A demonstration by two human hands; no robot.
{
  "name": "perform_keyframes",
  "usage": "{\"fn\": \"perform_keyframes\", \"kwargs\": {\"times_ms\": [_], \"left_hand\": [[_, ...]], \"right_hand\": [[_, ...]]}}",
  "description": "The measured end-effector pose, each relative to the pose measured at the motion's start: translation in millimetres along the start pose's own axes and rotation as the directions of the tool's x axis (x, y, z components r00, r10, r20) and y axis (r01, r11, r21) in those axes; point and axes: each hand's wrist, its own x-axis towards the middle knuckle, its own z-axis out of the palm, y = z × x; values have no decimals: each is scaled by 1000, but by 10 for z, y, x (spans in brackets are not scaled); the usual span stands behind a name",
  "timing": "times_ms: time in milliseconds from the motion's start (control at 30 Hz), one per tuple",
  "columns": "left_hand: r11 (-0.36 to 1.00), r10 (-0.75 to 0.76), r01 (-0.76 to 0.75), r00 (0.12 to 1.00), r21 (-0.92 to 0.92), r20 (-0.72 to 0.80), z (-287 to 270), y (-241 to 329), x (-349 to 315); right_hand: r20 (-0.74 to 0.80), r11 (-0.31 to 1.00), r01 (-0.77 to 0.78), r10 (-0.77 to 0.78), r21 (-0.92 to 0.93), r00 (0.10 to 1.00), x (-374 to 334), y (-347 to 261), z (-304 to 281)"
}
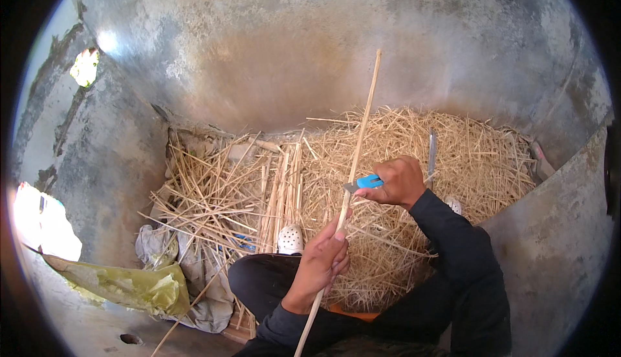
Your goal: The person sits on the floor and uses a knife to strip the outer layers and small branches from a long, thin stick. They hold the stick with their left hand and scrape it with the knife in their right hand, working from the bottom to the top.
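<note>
My L hand closed round bamboo strip, long axis running away, slightly R; my R hand grips blue utility knife, blade at strip, beyond L.

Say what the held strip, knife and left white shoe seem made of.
Held strip: likely bamboo or wood, unvarnished; straw-coloured, dull. Knife: probably smooth plastic handle, evenly blue; grey blade, likely metal. Left white shoe: perhaps matte moulded foam, dotted with holes.

The hands are viewed from the head, close above, facing downward and forward toward the wall.
</note>
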Motion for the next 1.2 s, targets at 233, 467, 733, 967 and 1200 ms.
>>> {"fn": "perform_keyframes", "kwargs": {"times_ms": [233,467,733,967,1200], "left_hand": [[983,-178,176,983,44,37,230,-99,-372],[998,3,1,998,62,-66,122,-80,-340],[995,-77,76,997,62,10,224,-255,-427],[971,6,6,999,240,-49,299,-267,-384],[765,141,-90,990,638,-29,275,-116,-245]], "right_hand": [[-64,836,-505,503,-214,862,99,1215,-171],[125,994,-8,-5,110,992,-206,-118,-106],[318,893,-444,445,-80,837,-214,498,-319],[264,900,-434,426,-30,865,-342,319,-268],[100,984,-97,83,147,992,-409,-154,-328]]}}
